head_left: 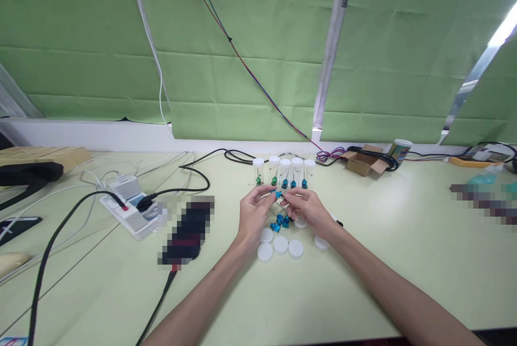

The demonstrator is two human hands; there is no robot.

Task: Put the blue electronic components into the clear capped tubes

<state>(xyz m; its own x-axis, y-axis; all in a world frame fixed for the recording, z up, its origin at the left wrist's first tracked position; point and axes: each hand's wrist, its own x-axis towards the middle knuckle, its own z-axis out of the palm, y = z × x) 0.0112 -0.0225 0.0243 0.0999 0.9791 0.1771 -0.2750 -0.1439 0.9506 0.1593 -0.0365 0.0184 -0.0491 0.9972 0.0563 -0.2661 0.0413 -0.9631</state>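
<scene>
Between the fingertips of both hands is a small shiny blue piece (278, 194) with what look like thin dark wires at it. My left hand (255, 210) pinches it from the left, and my right hand (309, 207) closes on its right side, where the exact grip is too small to make out. Just below lies a cluster of similar blue pieces (277, 223). Closer to me are several round white lids (280, 245), with another lid (321, 243) under my right forearm. Behind the hands stands a row of white-capped clear jars (285, 165), with green and blue pieces on wires at their fronts.
To the left are a blurred dark device (189, 230) on a cable and a white power strip (135, 214) with black plugs. An opened cardboard box (363, 161) and a canister (399, 150) stand at the back right. Black cables (238, 156) run along the rear.
</scene>
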